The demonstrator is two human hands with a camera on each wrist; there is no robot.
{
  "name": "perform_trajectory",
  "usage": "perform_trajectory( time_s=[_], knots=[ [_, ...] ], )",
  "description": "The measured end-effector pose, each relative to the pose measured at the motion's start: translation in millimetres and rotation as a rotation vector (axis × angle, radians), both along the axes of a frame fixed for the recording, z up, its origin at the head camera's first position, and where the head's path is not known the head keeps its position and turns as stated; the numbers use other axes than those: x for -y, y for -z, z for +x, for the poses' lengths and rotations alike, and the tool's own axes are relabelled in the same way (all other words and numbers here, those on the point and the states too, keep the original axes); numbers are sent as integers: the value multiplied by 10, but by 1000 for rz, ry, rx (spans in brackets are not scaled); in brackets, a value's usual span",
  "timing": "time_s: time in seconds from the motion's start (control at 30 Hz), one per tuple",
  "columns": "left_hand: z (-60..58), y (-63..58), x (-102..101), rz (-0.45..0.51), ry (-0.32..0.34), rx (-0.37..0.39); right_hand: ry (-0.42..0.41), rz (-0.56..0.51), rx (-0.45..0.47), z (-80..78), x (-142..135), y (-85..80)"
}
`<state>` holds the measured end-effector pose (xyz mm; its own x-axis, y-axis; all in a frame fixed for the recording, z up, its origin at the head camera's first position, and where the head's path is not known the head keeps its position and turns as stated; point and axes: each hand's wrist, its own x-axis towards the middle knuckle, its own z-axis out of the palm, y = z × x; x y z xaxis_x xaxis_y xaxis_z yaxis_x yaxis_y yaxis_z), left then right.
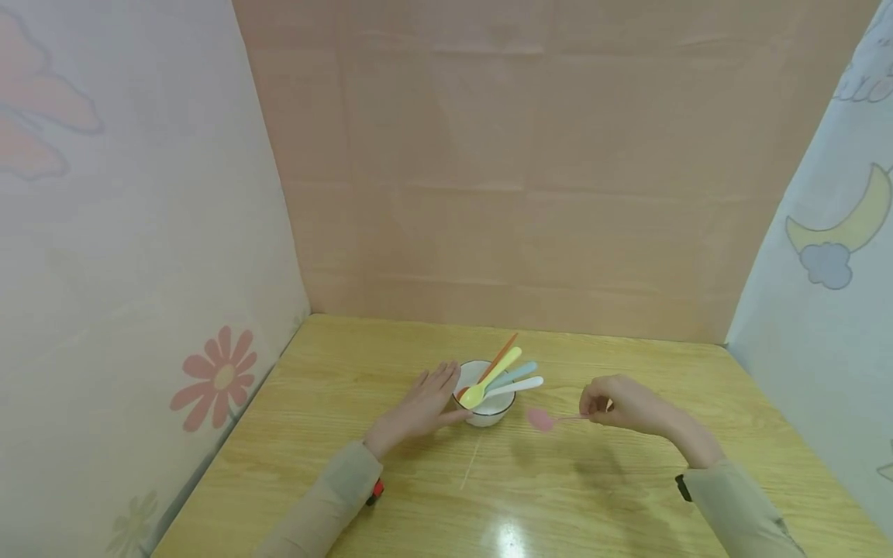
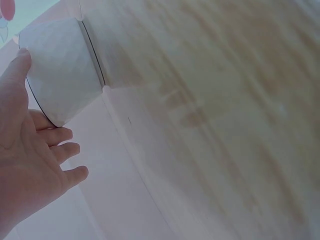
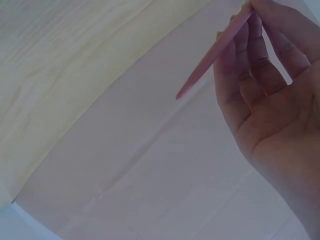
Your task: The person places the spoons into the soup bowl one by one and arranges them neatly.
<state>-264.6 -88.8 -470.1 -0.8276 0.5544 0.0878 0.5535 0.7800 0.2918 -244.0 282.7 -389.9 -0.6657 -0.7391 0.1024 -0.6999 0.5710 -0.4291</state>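
Note:
A white bowl [image 1: 486, 418] with a dark rim stands on the table. In it lean a yellow spoon [image 1: 473, 397], an orange utensil [image 1: 504, 352], a light blue one [image 1: 515, 373] and a white one [image 1: 525, 384]. My left hand [image 1: 427, 403] rests against the bowl's left side, fingers extended; the left wrist view shows thumb and fingers of the hand [image 2: 30, 145] spread along the bowl [image 2: 62, 70]. Right of the bowl, my right hand [image 1: 624, 404] pinches a pink spoon [image 1: 540, 419] by its handle, its head pointing at the bowl. The handle [image 3: 210, 57] shows in the right wrist view.
The wooden table [image 1: 335, 364] meets a plain pinkish back wall [image 1: 516, 194]. White side panels with a flower print [image 1: 223, 377] on the left and a moon print [image 1: 847, 221] on the right enclose it.

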Motion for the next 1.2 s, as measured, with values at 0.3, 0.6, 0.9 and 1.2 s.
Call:
perform_trajectory(
  time_s=[0.3, 0.6, 0.9, 1.2],
  knots=[
    [9, -7, -9, 14, 1, -1, 37, 60, 8, -128, 181, -175],
    [24, -19, -3, 16, -6, 2, 36, 92, -13, -232, 367, -235],
    [20, 2, 0, 14, 3, 12, 28, 131, -10, -311, 533, -326],
    [18, 5, -2, 21, 5, 6, 17, 169, -28, -361, 698, -363]
  ],
)
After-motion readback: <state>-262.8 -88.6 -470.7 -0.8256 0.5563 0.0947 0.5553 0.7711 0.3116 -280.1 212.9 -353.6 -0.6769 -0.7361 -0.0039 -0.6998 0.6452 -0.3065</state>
